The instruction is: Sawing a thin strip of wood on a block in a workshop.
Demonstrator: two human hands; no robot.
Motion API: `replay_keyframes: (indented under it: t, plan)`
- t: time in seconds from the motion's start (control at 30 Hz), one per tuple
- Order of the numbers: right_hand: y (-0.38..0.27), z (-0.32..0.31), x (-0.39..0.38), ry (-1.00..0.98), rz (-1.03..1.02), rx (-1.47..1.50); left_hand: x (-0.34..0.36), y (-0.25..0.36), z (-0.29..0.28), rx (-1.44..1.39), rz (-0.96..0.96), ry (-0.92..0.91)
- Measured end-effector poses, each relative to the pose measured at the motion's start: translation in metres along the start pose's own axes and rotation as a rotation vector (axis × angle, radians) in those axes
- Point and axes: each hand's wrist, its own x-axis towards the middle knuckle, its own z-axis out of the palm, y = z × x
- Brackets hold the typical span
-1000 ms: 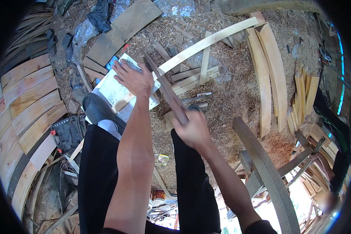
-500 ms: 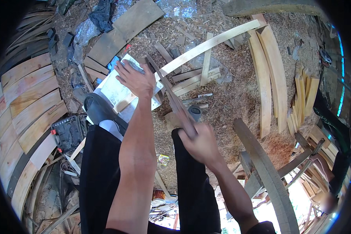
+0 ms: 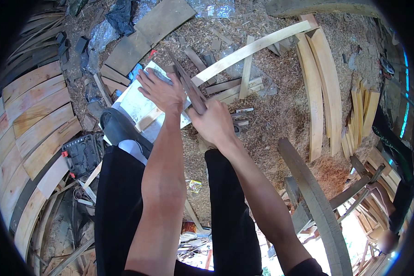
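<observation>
My right hand (image 3: 215,123) is closed round the handle end of what looks like a handsaw (image 3: 192,92), whose narrow blade points away from me. The blade crosses a pale curved wooden strip (image 3: 250,49) just right of my left hand. My left hand (image 3: 162,93) lies on the strip with its fingers spread, pressing from above and hiding part of it. Beneath, a whitish flat-topped support (image 3: 129,105) carries the strip, whose near end (image 3: 147,120) shows below my wrist. A dark shoe (image 3: 119,126) rests against the support's near side.
Curved planks (image 3: 324,92) lie at right, beside a bundle of short pieces (image 3: 364,108). Offcuts (image 3: 232,89) and sawdust cover the ground. At left are stacked boards (image 3: 37,115) and an open tool case (image 3: 82,156). A curved beam (image 3: 313,198) rises at lower right; another person's arm (image 3: 402,202) shows far right.
My right hand has moved forward and left with the saw, sliding the blade farther away across the strip. My left hand stays in place on the strip.
</observation>
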Motion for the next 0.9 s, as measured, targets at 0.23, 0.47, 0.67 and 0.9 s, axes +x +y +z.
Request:
replay_keyframes:
  t: [0.23,0.47,0.67,0.9]
  plan:
    - [0.005,-0.004,-0.003,-0.009,-0.022,0.021,-0.001,0.003,0.0,-0.012,0.0,-0.003]
    - [0.03,-0.053,-0.124,-0.052,-0.046,0.051,-0.002,-0.003,-0.006,-0.021,0.011,0.022]
    - [0.043,-0.059,-0.123,-0.103,-0.002,0.047,-0.002,-0.001,-0.005,-0.004,-0.006,0.007]
    - [-0.014,-0.008,-0.002,-0.108,0.059,-0.005,0.001,-0.004,0.0,0.003,0.002,0.005]
